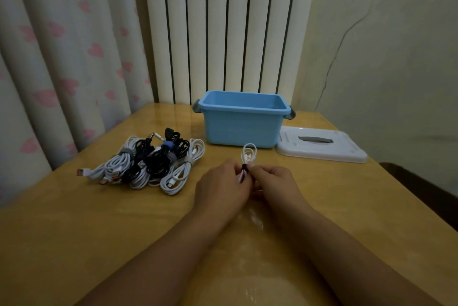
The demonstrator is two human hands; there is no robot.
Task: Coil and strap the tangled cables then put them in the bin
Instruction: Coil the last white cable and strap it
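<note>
Just before the open light-blue plastic bin (241,124), which looks empty, the left hand (221,186) and the right hand (275,183) pinch a small coiled white cable (248,154) at its dark strap (244,168), while the pile of strapped black and white cables (148,162) left of the bin waits to go in.

— What colours do I log on the far side?

— I note a light blue bin (241,123) with grey handles, and to its right a white lid (321,147) with a grey slot. Behind stand cream panels (223,28) with dark stripes, and at the left a pale curtain (62,58) patterned with pink hearts.

— And nearer?

— I list a glossy honey-yellow table (74,231); a heap of white and black cables (146,164) banded grey and blue, two plugs orange; one white cable coil (248,154) wearing a dark strap (244,169).
</note>
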